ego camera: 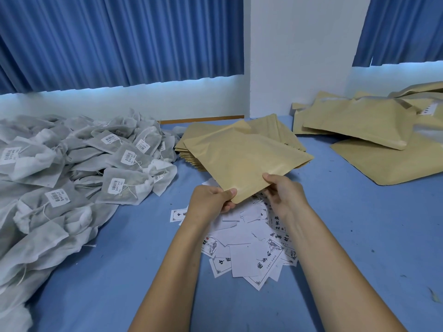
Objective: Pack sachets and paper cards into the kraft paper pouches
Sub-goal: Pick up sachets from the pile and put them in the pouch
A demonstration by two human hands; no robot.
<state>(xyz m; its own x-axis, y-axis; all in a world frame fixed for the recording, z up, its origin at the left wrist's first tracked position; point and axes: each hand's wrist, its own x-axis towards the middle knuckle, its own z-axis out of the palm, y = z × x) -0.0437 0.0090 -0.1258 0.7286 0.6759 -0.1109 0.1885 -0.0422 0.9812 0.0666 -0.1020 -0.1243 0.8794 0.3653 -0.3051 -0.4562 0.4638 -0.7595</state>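
I hold one flat kraft paper pouch (pixel 244 161) above the table, tilted away from me. My left hand (pixel 213 200) pinches its near corner with thumb on top. My right hand (pixel 282 192) grips the near edge a little to the right. Under the hands lies a loose heap of white printed paper cards (pixel 249 250). A large pile of grey-white mesh sachets (pixel 79 168) with barcode labels covers the left of the table. A stack of empty kraft pouches (pixel 282 133) sits just behind the held one.
The blue table (pixel 359 236) stretches out to the right and toward me. More kraft pouches (pixel 364 125), some bulging, lie piled at the back right. A white wall column and blue curtains stand behind the table.
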